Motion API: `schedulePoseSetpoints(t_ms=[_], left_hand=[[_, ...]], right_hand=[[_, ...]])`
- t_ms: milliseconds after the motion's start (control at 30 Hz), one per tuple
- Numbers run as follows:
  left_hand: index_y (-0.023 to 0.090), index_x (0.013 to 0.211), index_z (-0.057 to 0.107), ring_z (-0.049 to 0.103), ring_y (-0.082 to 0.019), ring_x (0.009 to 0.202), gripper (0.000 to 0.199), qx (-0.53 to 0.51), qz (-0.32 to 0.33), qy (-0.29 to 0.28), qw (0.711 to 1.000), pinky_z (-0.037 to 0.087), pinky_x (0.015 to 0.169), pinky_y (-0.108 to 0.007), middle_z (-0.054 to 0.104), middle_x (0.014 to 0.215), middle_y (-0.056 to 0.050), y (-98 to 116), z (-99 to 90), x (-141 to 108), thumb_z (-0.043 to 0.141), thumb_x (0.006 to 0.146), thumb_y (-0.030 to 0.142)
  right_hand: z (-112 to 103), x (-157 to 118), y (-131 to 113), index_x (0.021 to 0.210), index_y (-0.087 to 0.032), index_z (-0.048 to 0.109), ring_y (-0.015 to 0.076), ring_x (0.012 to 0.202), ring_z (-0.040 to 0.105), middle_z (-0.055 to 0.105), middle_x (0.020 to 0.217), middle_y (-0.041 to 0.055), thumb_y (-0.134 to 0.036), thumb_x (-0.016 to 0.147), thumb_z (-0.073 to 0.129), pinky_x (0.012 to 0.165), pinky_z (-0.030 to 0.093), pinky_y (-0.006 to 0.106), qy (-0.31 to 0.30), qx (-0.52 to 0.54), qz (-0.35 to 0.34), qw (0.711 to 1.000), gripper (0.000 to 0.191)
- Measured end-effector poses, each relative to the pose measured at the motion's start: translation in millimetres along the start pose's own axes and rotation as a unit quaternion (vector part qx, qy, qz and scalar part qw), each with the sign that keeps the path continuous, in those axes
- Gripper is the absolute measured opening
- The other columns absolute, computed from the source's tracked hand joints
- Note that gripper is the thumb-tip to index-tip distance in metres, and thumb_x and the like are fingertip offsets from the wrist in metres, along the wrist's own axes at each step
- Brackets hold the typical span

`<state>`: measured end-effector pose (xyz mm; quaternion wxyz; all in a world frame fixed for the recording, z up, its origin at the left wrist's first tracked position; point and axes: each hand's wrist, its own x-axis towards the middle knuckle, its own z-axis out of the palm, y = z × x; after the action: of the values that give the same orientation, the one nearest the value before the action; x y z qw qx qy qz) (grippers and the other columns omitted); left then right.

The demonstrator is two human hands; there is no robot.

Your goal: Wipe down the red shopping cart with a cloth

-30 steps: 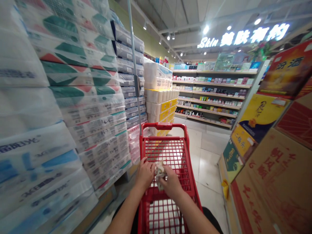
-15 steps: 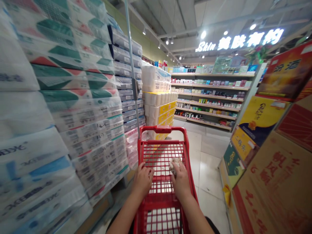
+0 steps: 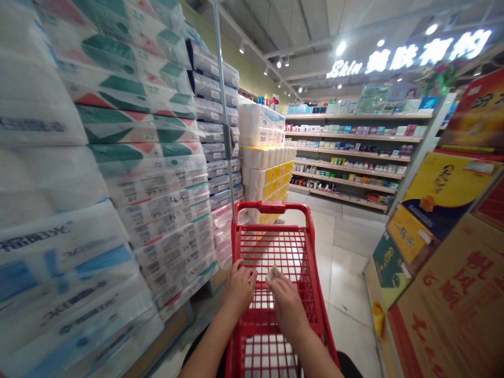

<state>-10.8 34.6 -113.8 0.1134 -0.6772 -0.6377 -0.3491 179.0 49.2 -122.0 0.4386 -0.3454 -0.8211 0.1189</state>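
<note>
My hands hover over the wire mesh of a red shopping cart [image 3: 271, 207] near its middle. My right hand [image 3: 288, 307] pinches a small crumpled pale paper item [image 3: 272, 273] at its fingertips, and most of the item is hidden by the fingers. My left hand [image 3: 239, 287] sits close beside it on the mesh, curled slightly, with nothing visible in it. The cart's lower basket shows between my forearms.
Tall plastic-wrapped stacks of tissue packs [image 3: 149, 184] wall the left side, beside a metal pole [image 3: 223, 105]. Cardboard display boxes [image 3: 444, 294] line the right. A tiled floor [image 3: 346, 273] runs ahead to cosmetics shelves [image 3: 346, 157].
The crumpled item has gone from between both hands to my right fingertips, and less of it shows. The view has swung slightly, shifting the cart and shelves rightward in the picture.
</note>
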Motion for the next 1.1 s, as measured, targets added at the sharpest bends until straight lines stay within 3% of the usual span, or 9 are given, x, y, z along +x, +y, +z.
schedulePoseSetpoints(t_ms=[167, 233, 367, 533, 733, 833, 900, 1033, 1100], left_hand=[[0.020, 0.079, 0.066, 0.051, -0.028, 0.118, 0.026, 0.009, -0.006, -0.005, 1.000, 0.045, 0.100, -0.051, 0.066, 0.085, -0.007, 2.2, -1.4, -1.0, 0.045, 0.094, 0.026], [0.019, 0.079, 0.066, 0.050, -0.028, 0.119, 0.026, 0.013, -0.005, -0.005, 1.000, 0.045, 0.101, -0.052, 0.066, 0.087, -0.007, 2.3, -1.1, -1.4, 0.045, 0.094, 0.026], [0.019, 0.079, 0.066, 0.050, -0.029, 0.119, 0.026, 0.020, 0.012, 0.006, 1.000, 0.045, 0.100, -0.052, 0.065, 0.085, -0.007, 1.5, 0.0, -2.7, 0.046, 0.094, 0.025], [0.019, 0.081, 0.067, 0.049, -0.027, 0.119, 0.028, 0.013, 0.002, 0.009, 1.000, 0.045, 0.101, -0.051, 0.066, 0.087, -0.007, 2.3, 0.0, -4.0, 0.044, 0.095, 0.026], [0.020, 0.080, 0.067, 0.050, -0.028, 0.120, 0.030, 0.014, 0.002, 0.016, 1.000, 0.046, 0.100, -0.052, 0.066, 0.087, -0.007, 1.6, 1.3, -4.7, 0.043, 0.095, 0.027], [0.019, 0.082, 0.068, 0.049, -0.028, 0.120, 0.030, 0.014, 0.003, 0.008, 1.000, 0.045, 0.102, -0.051, 0.066, 0.086, -0.006, 0.9, 1.4, -4.8, 0.042, 0.095, 0.027], [0.019, 0.082, 0.068, 0.049, -0.028, 0.120, 0.030, 0.011, -0.003, 0.004, 1.000, 0.045, 0.102, -0.050, 0.066, 0.086, -0.007, 1.1, 1.1, -4.6, 0.042, 0.095, 0.027], [0.020, 0.079, 0.067, 0.050, -0.028, 0.119, 0.030, 0.007, 0.002, 0.014, 1.000, 0.045, 0.100, -0.051, 0.065, 0.084, -0.007, 2.2, 0.2, -3.6, 0.043, 0.095, 0.027], [0.021, 0.078, 0.066, 0.051, -0.027, 0.118, 0.029, 0.004, 0.007, 0.018, 1.000, 0.046, 0.099, -0.051, 0.065, 0.083, -0.007, 2.4, 0.0, -3.3, 0.043, 0.094, 0.026]], right_hand=[[-0.2, -4.6, 9.9, 0.132, -0.019, 0.052, 0.0255, 0.116, 0.056, 0.059, 0.127, 0.0141, -0.004, 0.082, 0.043, 0.097, 0.050, 0.048, 0.104, -0.029, 0.104, 0.989, 0.053], [0.9, -5.1, 9.2, 0.125, -0.020, 0.059, 0.0257, 0.120, 0.054, 0.060, 0.127, 0.0125, -0.002, 0.082, 0.043, 0.099, 0.048, 0.049, 0.085, -0.040, 0.076, 0.993, 0.050], [4.0, -4.7, -1.4, 0.114, -0.028, 0.066, 0.0229, 0.129, 0.046, 0.062, 0.128, 0.0048, -0.002, 0.087, 0.041, 0.105, 0.044, 0.047, -0.015, -0.019, -0.052, 0.998, 0.045], [-0.2, -4.6, 0.9, 0.127, -0.026, 0.059, 0.0298, 0.133, 0.041, 0.051, 0.140, 0.0102, -0.005, 0.083, 0.046, 0.104, 0.043, 0.056, 0.058, -0.072, 0.047, 0.995, 0.050], [3.0, -7.4, 5.6, 0.127, -0.031, 0.060, 0.0249, 0.128, 0.047, 0.059, 0.131, 0.0048, -0.003, 0.084, 0.043, 0.103, 0.046, 0.048, -0.004, -0.042, -0.026, 0.999, 0.054], [-3.1, -5.8, 10.0, 0.131, -0.026, 0.057, 0.0261, 0.123, 0.051, 0.059, 0.129, 0.0092, -0.002, 0.082, 0.041, 0.100, 0.048, 0.050, 0.074, -0.060, 0.055, 0.994, 0.056], [-4.1, -5.6, 7.3, 0.129, -0.024, 0.059, 0.0263, 0.122, 0.050, 0.059, 0.130, 0.0100, 0.000, 0.080, 0.039, 0.100, 0.046, 0.051, 0.091, -0.069, 0.072, 0.991, 0.058], [2.5, -7.7, -5.9, 0.124, -0.031, 0.062, 0.0223, 0.121, 0.051, 0.062, 0.126, 0.0031, 0.001, 0.079, 0.042, 0.103, 0.045, 0.045, -0.015, -0.018, -0.044, 0.999, 0.059], [1.2, -7.7, -5.6, 0.124, -0.032, 0.062, 0.0215, 0.116, 0.054, 0.064, 0.123, 0.0028, 0.000, 0.080, 0.043, 0.099, 0.048, 0.043, -0.018, -0.007, -0.040, 0.999, 0.058]])
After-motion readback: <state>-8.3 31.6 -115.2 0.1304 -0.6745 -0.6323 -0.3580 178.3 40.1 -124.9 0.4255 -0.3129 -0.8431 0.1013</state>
